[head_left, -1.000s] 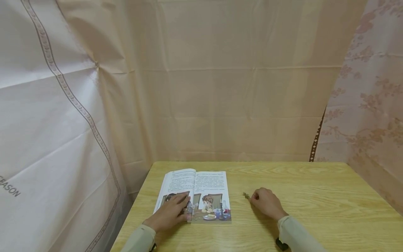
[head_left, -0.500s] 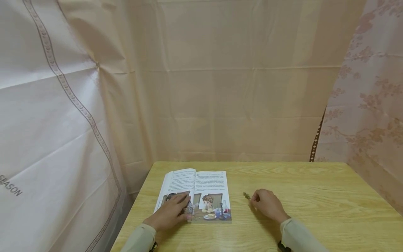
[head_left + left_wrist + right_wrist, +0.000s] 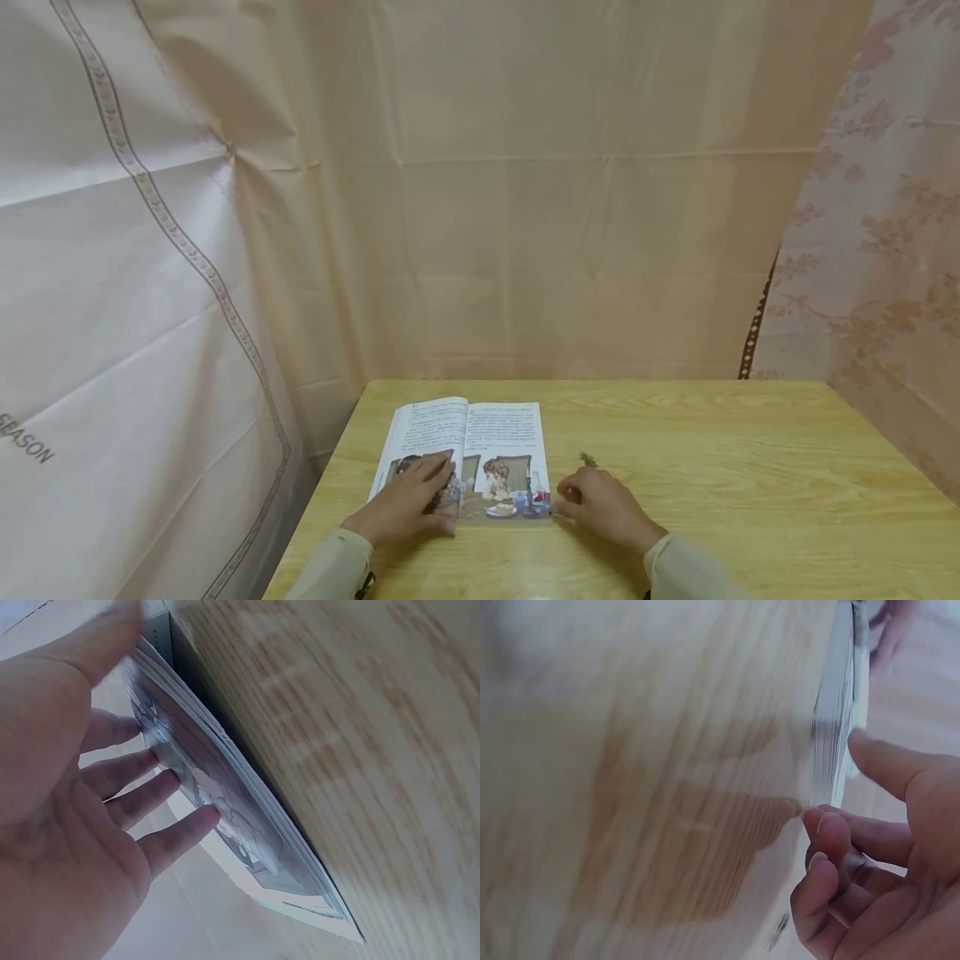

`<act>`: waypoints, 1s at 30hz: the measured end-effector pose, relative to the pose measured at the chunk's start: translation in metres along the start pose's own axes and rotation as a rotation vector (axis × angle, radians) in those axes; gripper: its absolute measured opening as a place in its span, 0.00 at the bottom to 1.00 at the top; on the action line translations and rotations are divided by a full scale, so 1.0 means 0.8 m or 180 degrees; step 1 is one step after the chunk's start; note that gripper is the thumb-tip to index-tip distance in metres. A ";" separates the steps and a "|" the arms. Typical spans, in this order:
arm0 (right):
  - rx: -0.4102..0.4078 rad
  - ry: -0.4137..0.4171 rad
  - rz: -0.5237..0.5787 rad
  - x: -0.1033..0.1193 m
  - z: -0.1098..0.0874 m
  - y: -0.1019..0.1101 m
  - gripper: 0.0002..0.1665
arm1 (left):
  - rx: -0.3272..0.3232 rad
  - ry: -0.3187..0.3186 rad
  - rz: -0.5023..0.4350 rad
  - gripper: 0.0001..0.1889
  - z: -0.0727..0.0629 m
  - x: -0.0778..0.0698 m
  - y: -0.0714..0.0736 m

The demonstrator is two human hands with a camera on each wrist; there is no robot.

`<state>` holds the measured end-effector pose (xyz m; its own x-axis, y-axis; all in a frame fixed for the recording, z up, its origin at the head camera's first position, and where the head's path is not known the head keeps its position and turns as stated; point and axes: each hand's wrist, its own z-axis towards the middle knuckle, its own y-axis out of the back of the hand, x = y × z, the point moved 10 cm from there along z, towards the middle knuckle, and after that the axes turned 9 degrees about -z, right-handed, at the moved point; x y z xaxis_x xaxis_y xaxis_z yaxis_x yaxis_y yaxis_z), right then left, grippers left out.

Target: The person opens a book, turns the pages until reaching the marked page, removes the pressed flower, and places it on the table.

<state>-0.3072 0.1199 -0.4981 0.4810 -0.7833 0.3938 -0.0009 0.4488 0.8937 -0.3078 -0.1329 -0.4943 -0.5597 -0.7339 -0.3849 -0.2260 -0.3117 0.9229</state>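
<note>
An open book [image 3: 504, 429] lies on the table, with printed text above and a colour picture across the lower halves of its pages. My left hand [image 3: 405, 502] rests on the left page, its fingertips [image 3: 204, 817] spread over the picture and the thumb near the lower edge. At the lower right corner of the book is my right hand [image 3: 607, 507]. Its thumb [image 3: 881, 761] stands apart from the loosely curled fingers, whose tips are right at the page edges. Just beyond that hand lies a small greenish-brown sprig-like thing [image 3: 588, 459].
The light wood-grain table [image 3: 720, 450] reaches out to the right of the book. Behind it hangs a beige cloth [image 3: 570, 250]. A pale cloth [image 3: 135, 333] hangs close on the left, and a flower-patterned cloth [image 3: 885, 275] on the right.
My right hand has moved left and slightly towards me, from beside the small sprig-like thing to the book's lower right corner. My left hand stays on the left page.
</note>
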 end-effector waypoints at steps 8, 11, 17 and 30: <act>0.0055 0.0120 -0.0350 0.021 -0.001 -0.014 0.23 | -0.0092 -0.0264 0.0515 0.39 -0.002 -0.010 0.006; 0.0042 0.0054 -0.0441 0.020 0.000 -0.015 0.24 | -0.0236 -0.0382 0.0744 0.34 -0.009 -0.011 0.012; 0.0008 -0.0013 -0.0466 0.021 0.001 -0.014 0.24 | -0.0690 -0.0493 0.1232 0.33 -0.039 -0.006 0.033; 0.0032 -0.0111 -0.0359 0.024 -0.003 -0.010 0.21 | -0.2265 -0.1321 0.1434 0.20 -0.100 -0.024 0.102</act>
<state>-0.2957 0.1025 -0.4979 0.4477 -0.8431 0.2979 0.0425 0.3528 0.9347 -0.2515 -0.1922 -0.4125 -0.7464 -0.6440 0.1677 0.5451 -0.4471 0.7092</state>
